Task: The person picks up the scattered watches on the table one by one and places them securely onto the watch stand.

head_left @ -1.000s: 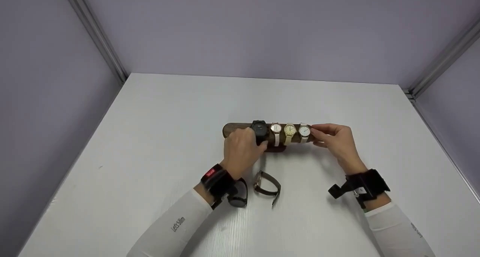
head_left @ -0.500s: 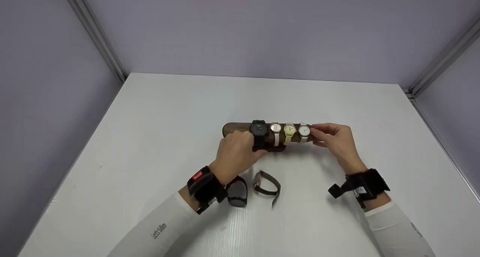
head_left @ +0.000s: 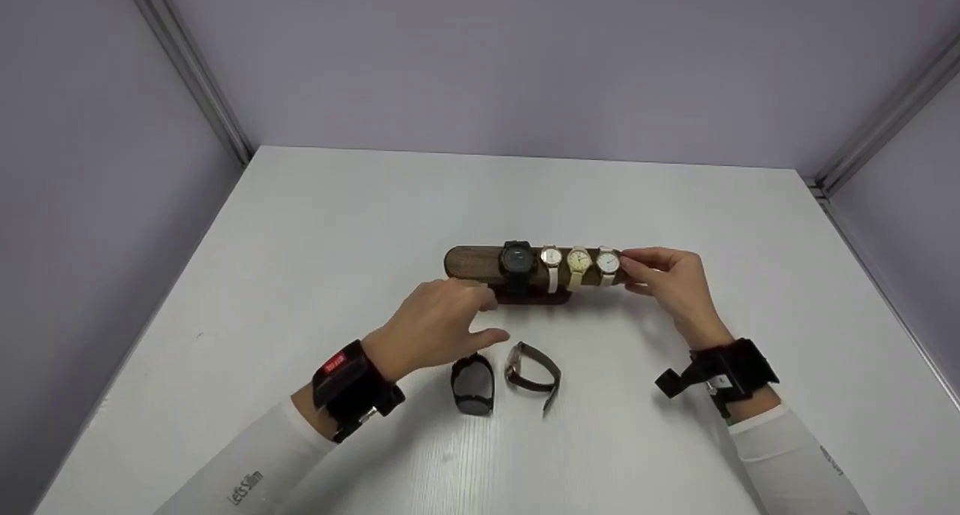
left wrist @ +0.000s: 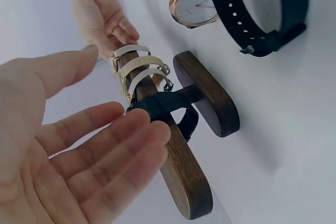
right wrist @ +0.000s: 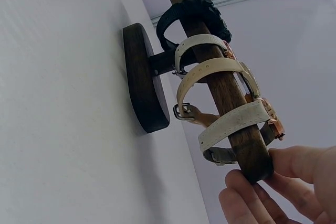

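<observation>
Spanning lilac walls, white table (head_left: 300, 237); left hand (head_left: 431, 323) open, right hand (head_left: 671, 278) pinching stand (head_left: 469, 261)

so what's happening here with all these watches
A person is working at a wooden watch stand on a white table. Four watches sit buckled around its bar: a black watch, then three light-strapped ones. The right hand grips the bar's right end. The left hand is open and holds nothing, hovering just in front of the stand. Two more watches lie loose on the table in front: a black-strapped one and a brown-strapped one.
</observation>
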